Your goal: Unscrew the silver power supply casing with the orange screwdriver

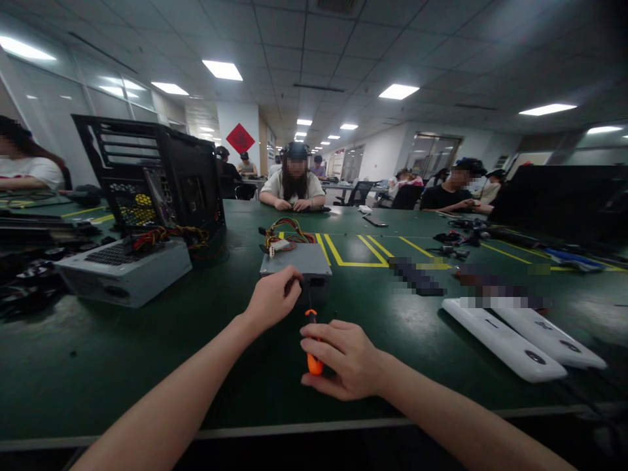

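Surroundings as I see them: green desk (250,399), marked with yellow lines (363,264) toward the far side. Left: black computer case (189,173), upright; on its near side, a grey metal box (152,271) with a mesh grille and coloured wires lying over it. Farther left, a heap of dark parts (24,291), too dim for me to identify. Right, near: two long white units (495,333) side by side. Behind them, a pixelated dark slab (417,276). Far right: large black screen (564,203). Far side: a seated person (293,186); beyond, a red diamond (240,138) on a white pillar (227,121).
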`<state>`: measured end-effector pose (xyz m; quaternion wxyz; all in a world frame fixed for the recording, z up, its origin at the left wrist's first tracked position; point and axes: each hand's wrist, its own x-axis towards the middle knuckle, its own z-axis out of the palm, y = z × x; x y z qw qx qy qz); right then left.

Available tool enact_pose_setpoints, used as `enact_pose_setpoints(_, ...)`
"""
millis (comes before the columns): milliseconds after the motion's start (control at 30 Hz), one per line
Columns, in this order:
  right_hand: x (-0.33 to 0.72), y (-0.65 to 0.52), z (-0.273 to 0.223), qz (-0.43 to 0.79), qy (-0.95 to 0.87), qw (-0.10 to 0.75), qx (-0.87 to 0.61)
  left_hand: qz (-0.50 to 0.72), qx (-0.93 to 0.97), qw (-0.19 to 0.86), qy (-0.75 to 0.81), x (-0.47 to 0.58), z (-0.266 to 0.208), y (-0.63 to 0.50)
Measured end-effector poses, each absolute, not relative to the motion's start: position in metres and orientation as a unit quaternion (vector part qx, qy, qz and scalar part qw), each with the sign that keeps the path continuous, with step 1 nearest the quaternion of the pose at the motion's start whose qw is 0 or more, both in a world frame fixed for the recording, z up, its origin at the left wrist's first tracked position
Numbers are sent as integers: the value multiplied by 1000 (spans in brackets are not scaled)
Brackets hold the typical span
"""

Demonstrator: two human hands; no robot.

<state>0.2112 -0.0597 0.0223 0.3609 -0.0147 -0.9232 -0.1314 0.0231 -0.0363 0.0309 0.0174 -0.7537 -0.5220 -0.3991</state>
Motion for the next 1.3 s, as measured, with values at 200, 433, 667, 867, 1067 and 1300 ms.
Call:
enact_pose_setpoints(200, 213, -55, 15, -74, -911, 404, -38, -306, -778, -177, -519, 24, 24, -30)
enact_pose_setpoints(433, 214, -58, 21, -130, -924, 360, -20, -212, -797, -363, -434, 29, 21, -35)
enact_pose_setpoints(667, 215, -52, 14, -54, -909, 410, -43, -202, -781, -390, -444, 30, 21, -37)
enact_pose_setpoints(867, 215, -58, 24, -121, -919, 374, -31, -258, -834, -116, -474, 23, 36, -40)
enact_pose_setpoints(1067, 214, -54, 15, -61, -896, 435, -61, -332, -810, 33, -482, 22, 42, -41)
enact_pose_setpoints(1300, 212, -59, 25, -134, -927, 350, -30, -391, -787, 40, -475, 24, 32, -36)
